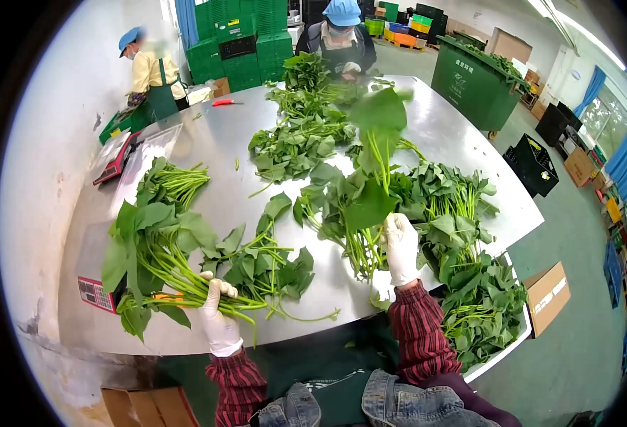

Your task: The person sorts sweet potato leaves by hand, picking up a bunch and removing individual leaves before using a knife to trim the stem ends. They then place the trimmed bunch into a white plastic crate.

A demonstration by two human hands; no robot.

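The person's left hand (217,313), in a white glove, has its fingers clamped around the stems of a bundle of leafy greens (158,250) that lies on the steel bench (221,135) at the near left, its leaves fanning out to the left and its stems running right across the glove. The right hand (401,245), gloved too, is raised near the middle of the near edge, fingers closed on a few long stalks (377,153) that stand up from it — one broad leaf at the top is blurred. Loose greens (263,263) lie on the bench between the two hands, and a larger heap (463,249) spreads to the right of the right hand, reaching the near right corner. More piles (303,135) lie farther back toward the middle. At the far end a person in a blue cap (342,35) stands at the bench; another person (153,71) stands at the far left. A green bin (473,85) stands off to the far right on the floor.
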